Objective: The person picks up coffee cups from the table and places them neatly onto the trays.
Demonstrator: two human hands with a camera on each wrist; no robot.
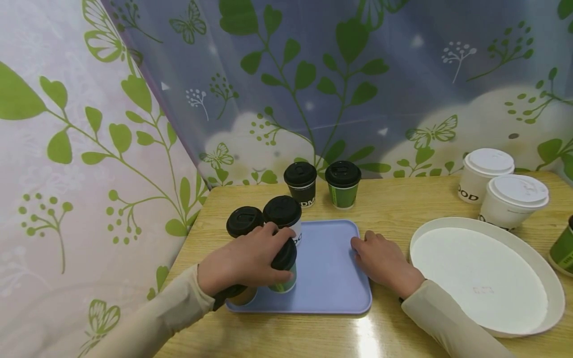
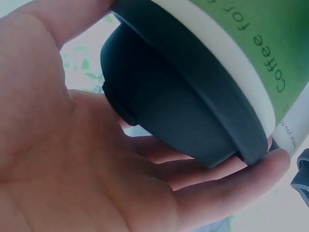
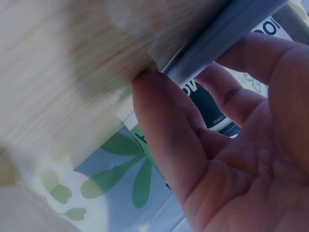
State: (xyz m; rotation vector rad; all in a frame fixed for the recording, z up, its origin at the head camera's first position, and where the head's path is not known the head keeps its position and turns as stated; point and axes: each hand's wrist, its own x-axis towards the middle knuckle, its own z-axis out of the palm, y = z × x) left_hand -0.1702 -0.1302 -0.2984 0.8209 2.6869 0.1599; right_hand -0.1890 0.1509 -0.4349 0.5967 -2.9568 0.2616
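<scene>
My left hand grips a green paper coffee cup from above, its fingers and thumb around the black lid. That cup is upright at the left of a lavender tray. Close behind it stands a white cup with a black lid, beside another black-lidded cup. A brown cup shows under my left wrist, mostly hidden. At the tray's right edge, my right hand holds the rim with curled fingers, seen against the tray edge in the right wrist view.
Behind the tray stand a black cup and a green cup, both lidded. To the right lies a round white tray. Two white lidded tubs and another green cup are near it. Patterned curtain borders the wooden table.
</scene>
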